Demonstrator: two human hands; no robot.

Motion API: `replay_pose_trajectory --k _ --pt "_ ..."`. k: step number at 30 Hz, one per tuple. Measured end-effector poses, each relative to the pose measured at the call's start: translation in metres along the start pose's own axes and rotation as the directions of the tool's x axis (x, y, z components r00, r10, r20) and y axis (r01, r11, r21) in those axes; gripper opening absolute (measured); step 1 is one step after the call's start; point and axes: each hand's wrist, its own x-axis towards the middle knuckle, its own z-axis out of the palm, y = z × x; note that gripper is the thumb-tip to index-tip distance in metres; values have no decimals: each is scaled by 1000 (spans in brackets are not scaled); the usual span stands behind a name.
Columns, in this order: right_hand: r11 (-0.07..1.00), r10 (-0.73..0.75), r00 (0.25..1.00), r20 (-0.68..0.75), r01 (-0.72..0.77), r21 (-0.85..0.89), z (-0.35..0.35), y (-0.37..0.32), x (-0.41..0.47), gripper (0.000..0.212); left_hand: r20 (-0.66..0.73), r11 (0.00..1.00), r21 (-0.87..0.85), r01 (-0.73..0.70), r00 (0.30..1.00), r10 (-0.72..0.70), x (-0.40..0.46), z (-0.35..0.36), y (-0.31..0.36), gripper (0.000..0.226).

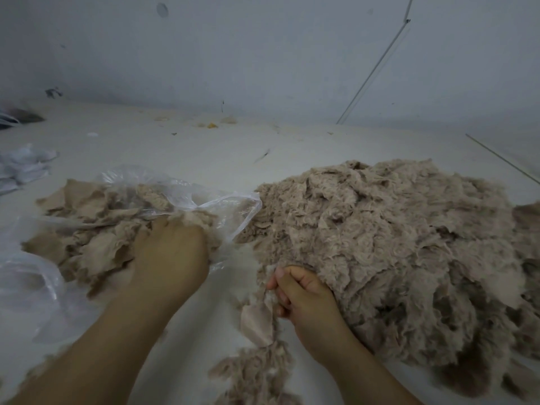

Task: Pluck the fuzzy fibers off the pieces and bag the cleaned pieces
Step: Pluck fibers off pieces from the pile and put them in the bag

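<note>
One white work surface (204,159) carried everything, with a pale wall (263,54) behind it. The largest item was a single heap of fuzzy beige fabric pieces (394,244), occupying the right half of the surface; the pieces in it were too tangled to count. Next in size was one flatter pile of smoother beige pieces (93,229) at the left, lying partly inside and partly on one clear plastic bag (222,206), whose crumpled mouth faced the heap. A second sheet of clear plastic (32,287) lay at the near left edge. A bundle of white material (23,168) sat at the far left, too blurred to identify. Two hands were present. The left hand (172,252) was pushed knuckles-up into the pile at the bag's mouth; its fingers were buried in the fabric, so its grasp could not be determined. The right hand (298,290) was clenched round one strip of fuzzy fabric (257,317) at the heap's near edge. Loose tufts of fibre (251,375) lay below that strip. A few yellowish scraps (211,124) lay by the wall. No legible writing was found.
</note>
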Motion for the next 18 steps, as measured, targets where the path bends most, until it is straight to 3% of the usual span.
replay_pose_trajectory --k 2,3,4,6,7,11,18 --pt "1000 1 1000 0 -1 4 0 0 -1 40 -179 982 -119 -143 976 121 -8 -8 12 12" --pt "1000 -2 1000 -1 2 9 0 -1 -1 40 -140 951 -216 -221 971 194 -12 -12 20 13" --pt "1000 -7 1000 -4 7 14 -1 -1 -1 39 -25 906 -337 -254 965 261 -16 -14 29 15" --pt "999 -25 999 -19 26 20 -1 0 -2 35 290 845 -490 -214 874 390 -26 -7 48 20" --pt "999 -34 999 -25 34 24 -1 0 -3 32 319 846 -481 -232 852 415 -31 -1 54 17" --pt "999 -36 999 -18 36 5 -3 2 -3 28 205 824 -536 -187 917 342 -35 12 59 12" --pt "998 -45 999 -28 44 -36 -3 2 -3 26 272 795 -581 -177 877 395 -43 13 54 24"
